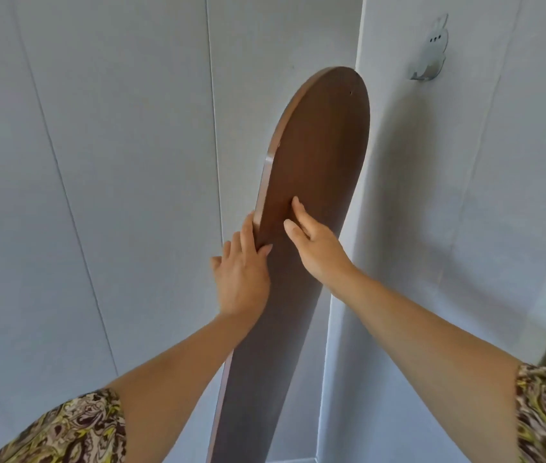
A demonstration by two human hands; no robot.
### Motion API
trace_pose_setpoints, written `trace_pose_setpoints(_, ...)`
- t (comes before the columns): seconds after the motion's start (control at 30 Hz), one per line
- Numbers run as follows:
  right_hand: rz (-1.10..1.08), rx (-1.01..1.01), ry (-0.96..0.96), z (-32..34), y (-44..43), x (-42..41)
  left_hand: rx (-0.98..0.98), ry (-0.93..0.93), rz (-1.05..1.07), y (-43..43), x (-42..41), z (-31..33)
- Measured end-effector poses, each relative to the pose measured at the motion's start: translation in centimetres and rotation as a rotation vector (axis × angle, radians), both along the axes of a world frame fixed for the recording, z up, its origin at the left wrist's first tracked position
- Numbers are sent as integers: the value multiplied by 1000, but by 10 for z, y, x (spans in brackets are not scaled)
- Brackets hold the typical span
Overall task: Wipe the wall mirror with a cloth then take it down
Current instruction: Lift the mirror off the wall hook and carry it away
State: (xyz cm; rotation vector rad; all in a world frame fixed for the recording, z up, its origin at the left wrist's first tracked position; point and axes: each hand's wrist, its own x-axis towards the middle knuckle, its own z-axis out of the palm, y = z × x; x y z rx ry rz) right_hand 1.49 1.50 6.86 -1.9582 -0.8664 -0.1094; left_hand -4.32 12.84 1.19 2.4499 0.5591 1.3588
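Mirror (pixel 311 155) between left hand (pixel 241 282), right hand (pixel 315 245)

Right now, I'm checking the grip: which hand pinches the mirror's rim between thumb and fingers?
The left hand: thumb on the mirror's brown back, fingers along its left rim. The right hand rests on the back panel.

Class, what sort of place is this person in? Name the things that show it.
Probably a room corner in a home: pale panelled walls meet here, a rabbit-shaped hook is fixed to one, and a tall mirror shows its brown back.
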Motion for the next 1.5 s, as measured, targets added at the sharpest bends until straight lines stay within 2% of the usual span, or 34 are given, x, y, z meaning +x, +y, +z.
trace_pose_setpoints(0.1,18,-61,39,-6,18,11,-84,-6,48,26,-1,3)
trace_pose_setpoints(0.23,-8,-1,132,-14,46,30,-172,-40,28,68,-4,7)
trace_pose_setpoints(0.4,-146,13,261,-28,78,51,-485,-161,-239,119,-4,12)
trace_pose_setpoints(0.57,-274,109,417,-43,100,74,-639,-302,-227,160,1,4)
trace_pose_setpoints(0.7,-411,122,528,-48,111,94,-696,-310,-245,206,-5,-1)
trace_pose_setpoints(0.9,-265,18,512,-65,142,102,-749,-309,-271,268,-18,-6)
trace_pose_setpoints(1.17,-332,-72,285,-81,204,84,-749,-357,-254,332,-37,-17)
trace_pose_setpoints(1.3,-457,-57,218,-92,219,83,-762,-298,-273,346,-34,-18)
trace_pose_setpoints(1.5,-440,-55,165,-96,227,105,-787,-445,-92,344,-3,-27)
